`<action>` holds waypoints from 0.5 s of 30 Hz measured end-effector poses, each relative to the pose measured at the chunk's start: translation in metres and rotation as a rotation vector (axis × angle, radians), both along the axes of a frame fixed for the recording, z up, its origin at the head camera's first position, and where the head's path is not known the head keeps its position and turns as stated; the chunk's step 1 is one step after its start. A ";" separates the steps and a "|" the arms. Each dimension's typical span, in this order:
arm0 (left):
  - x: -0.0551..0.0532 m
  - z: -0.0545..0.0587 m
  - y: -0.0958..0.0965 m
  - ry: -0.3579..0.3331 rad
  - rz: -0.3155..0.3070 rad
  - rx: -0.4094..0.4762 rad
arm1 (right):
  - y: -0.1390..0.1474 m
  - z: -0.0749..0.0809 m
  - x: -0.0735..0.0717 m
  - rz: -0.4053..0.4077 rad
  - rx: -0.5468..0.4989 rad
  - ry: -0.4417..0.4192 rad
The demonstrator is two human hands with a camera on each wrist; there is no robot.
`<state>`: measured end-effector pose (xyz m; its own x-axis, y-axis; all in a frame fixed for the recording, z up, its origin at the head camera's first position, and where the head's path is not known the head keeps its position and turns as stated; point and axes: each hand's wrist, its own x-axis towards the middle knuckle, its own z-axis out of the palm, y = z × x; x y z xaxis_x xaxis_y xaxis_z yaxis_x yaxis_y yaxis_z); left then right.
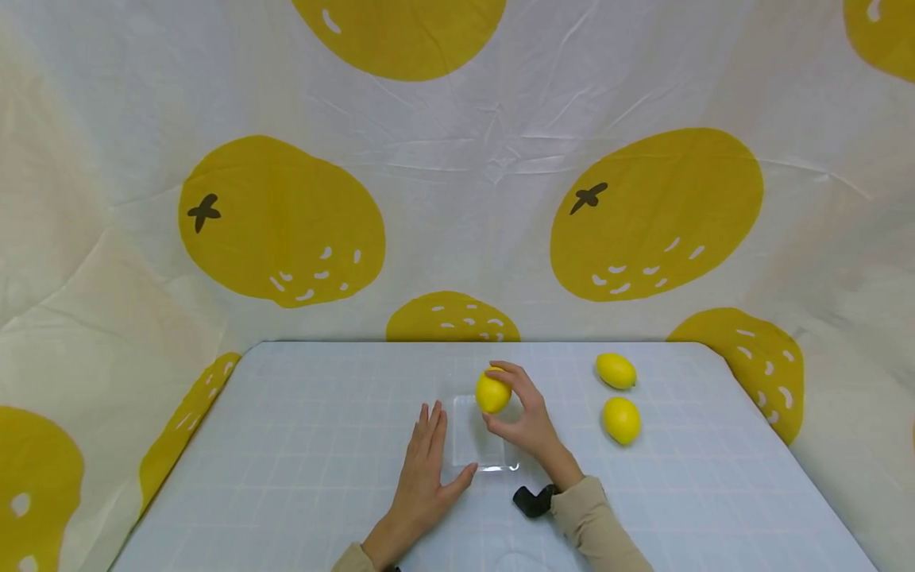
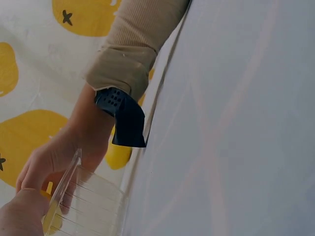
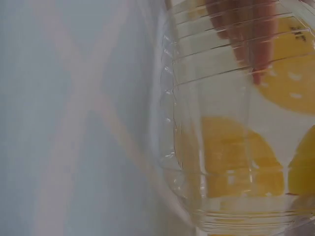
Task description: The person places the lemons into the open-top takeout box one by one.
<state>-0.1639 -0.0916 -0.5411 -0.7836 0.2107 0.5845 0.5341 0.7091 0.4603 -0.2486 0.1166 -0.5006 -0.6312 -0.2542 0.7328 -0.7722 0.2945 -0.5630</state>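
A clear plastic container (image 1: 480, 467) with ribbed walls stands on the table. My right hand (image 1: 527, 409) pinches a yellow lemon (image 1: 492, 392) between thumb and fingers, over the back part of the container in the head view. To the container's left lies my left hand (image 1: 427, 469), its fingers straight along that side and its thumb spread toward the front edge. Through the container wall (image 2: 98, 201) in the left wrist view, part of the lemon shows. The right wrist view has the left hand's fingers (image 3: 251, 34) behind the clear side.
Two more lemons rest to the right, one (image 1: 616, 371) farther back and one (image 1: 622, 421) nearer. The table (image 1: 322, 445) has a pale checked cloth. A fruit-print curtain (image 1: 465, 214) hangs behind it. A black device (image 1: 533, 502) sits at the right wrist.
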 end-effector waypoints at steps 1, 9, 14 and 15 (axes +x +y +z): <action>0.000 0.000 0.000 -0.004 0.001 0.000 | 0.000 -0.002 -0.001 0.006 0.012 -0.010; 0.000 -0.001 0.000 0.000 -0.005 -0.001 | -0.005 -0.005 0.002 0.019 0.137 -0.093; 0.000 -0.001 0.000 -0.003 -0.006 -0.002 | -0.009 -0.001 0.006 -0.027 0.238 -0.169; 0.000 -0.001 0.000 -0.006 -0.007 -0.002 | -0.010 -0.001 0.006 -0.041 0.262 -0.184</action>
<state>-0.1639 -0.0918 -0.5421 -0.7857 0.2175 0.5791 0.5361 0.7066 0.4619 -0.2424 0.1071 -0.5011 -0.7608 -0.3910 0.5180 -0.6489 0.4767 -0.5931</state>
